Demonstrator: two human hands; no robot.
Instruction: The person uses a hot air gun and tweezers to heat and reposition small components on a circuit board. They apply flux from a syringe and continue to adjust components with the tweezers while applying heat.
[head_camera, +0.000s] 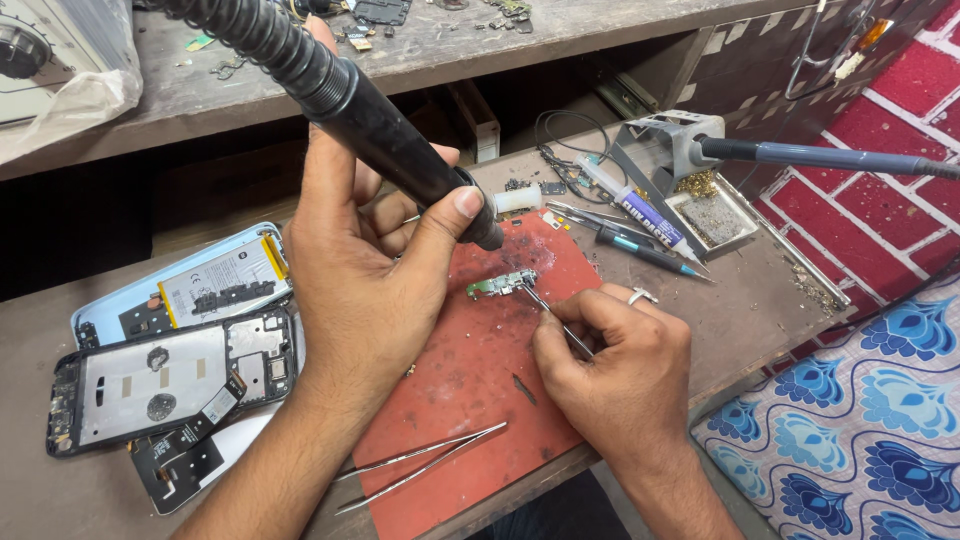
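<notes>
Nozzle of hot-air wand in left hand slants down-right toward circuit board; right hand pinches tweezers.

A dismantled black phone frame is lying near the bench's left edge, spare steel tweezers resting at its front edge.

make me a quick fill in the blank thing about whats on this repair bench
1. The left hand grips a black hot air wand above the ____ mat.
2. The right hand holds tweezers to a small green ____.
3. A spare pair of tweezers lies at the mat's ____ edge.
4. Two opened phones lie to the ____ of the mat.

Missing words: red; circuit board; near; left
</notes>
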